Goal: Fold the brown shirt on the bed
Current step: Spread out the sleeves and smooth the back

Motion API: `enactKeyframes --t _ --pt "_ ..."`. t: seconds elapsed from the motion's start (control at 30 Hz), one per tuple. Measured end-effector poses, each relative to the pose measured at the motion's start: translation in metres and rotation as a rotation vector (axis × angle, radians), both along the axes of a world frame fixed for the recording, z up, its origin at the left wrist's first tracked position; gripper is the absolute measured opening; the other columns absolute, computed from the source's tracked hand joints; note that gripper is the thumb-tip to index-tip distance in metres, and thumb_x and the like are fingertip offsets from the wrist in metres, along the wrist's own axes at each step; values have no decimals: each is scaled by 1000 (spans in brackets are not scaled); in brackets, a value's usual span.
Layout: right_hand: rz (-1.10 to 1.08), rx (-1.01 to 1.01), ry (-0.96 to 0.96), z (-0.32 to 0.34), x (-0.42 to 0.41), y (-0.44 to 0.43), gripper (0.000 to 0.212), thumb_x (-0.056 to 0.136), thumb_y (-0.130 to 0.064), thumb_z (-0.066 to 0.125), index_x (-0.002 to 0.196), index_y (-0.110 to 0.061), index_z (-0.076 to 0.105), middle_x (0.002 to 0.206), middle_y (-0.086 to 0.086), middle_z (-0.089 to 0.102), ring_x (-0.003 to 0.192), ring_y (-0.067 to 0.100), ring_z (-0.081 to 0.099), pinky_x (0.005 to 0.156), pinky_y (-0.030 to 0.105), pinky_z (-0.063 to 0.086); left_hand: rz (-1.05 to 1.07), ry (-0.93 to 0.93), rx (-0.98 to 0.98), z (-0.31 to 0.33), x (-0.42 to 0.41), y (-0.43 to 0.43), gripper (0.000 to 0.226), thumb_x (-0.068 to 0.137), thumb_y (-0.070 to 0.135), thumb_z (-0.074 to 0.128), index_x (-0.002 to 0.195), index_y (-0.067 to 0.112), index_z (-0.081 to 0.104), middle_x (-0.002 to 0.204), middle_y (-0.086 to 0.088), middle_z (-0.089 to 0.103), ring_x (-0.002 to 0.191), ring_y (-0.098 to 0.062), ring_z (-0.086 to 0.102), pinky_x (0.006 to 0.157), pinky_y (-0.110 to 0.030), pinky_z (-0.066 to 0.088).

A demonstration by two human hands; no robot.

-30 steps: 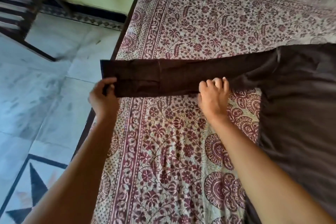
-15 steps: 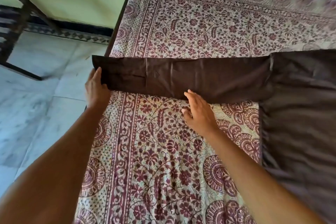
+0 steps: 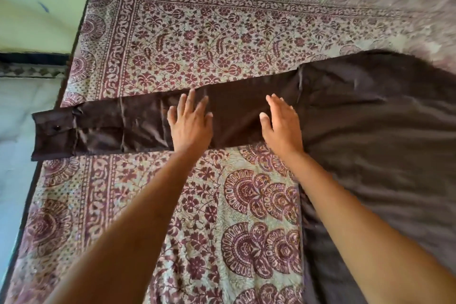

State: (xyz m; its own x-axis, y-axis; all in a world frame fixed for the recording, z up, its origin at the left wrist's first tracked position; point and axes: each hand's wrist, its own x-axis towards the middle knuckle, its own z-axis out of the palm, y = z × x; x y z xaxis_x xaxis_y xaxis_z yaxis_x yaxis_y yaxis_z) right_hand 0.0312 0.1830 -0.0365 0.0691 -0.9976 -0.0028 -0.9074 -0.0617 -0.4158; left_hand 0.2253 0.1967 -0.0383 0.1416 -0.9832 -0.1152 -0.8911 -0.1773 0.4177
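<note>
The brown shirt (image 3: 375, 131) lies spread flat on the right side of the bed. Its long sleeve (image 3: 123, 123) stretches out to the left, and the buttoned cuff (image 3: 53, 136) hangs a little past the bed's left edge. My left hand (image 3: 191, 123) lies flat on the middle of the sleeve, fingers spread. My right hand (image 3: 281, 126) rests palm down on the sleeve close to the shoulder seam. Neither hand grips the cloth.
The bed is covered by a cream and maroon floral printed sheet (image 3: 197, 39). The bed's left edge (image 3: 32, 192) borders a pale tiled floor (image 3: 14, 111). A yellow-green wall (image 3: 37, 24) stands at the upper left.
My left hand has let go of the cuff and moved right onto the middle of the sleeve. My right hand moved up onto the sleeve near the shoulder. Both now lie flat.
</note>
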Motion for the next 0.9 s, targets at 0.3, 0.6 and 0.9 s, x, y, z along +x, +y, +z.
enactKeyframes --t 0.3,0.6,0.9 --pt "-117 176 161 -23 -79 -82 56 99 -38 27 148 -15 14 157 6 8 145 21 5 116 45 3 -432 -112 48 -31 -98 -92 49 99 47 21 147 37 18 159 4 9 146 -18 4 116 -47 -1" --pt "-115 150 245 -54 -99 -111 56 98 -48 18 149 -26 6 158 -1 -2 145 19 -5 114 49 -9 -503 -261 -83 -56 -87 -111 61 89 58 7 146 39 16 158 4 14 145 -21 15 116 -48 3" --pt "-102 160 -13 -31 -119 -112 49 101 -36 19 148 -25 13 157 0 7 145 19 1 115 43 -5 -392 -315 14 -50 -81 -120 52 97 51 18 147 39 11 159 3 4 146 -20 2 116 -51 -3"
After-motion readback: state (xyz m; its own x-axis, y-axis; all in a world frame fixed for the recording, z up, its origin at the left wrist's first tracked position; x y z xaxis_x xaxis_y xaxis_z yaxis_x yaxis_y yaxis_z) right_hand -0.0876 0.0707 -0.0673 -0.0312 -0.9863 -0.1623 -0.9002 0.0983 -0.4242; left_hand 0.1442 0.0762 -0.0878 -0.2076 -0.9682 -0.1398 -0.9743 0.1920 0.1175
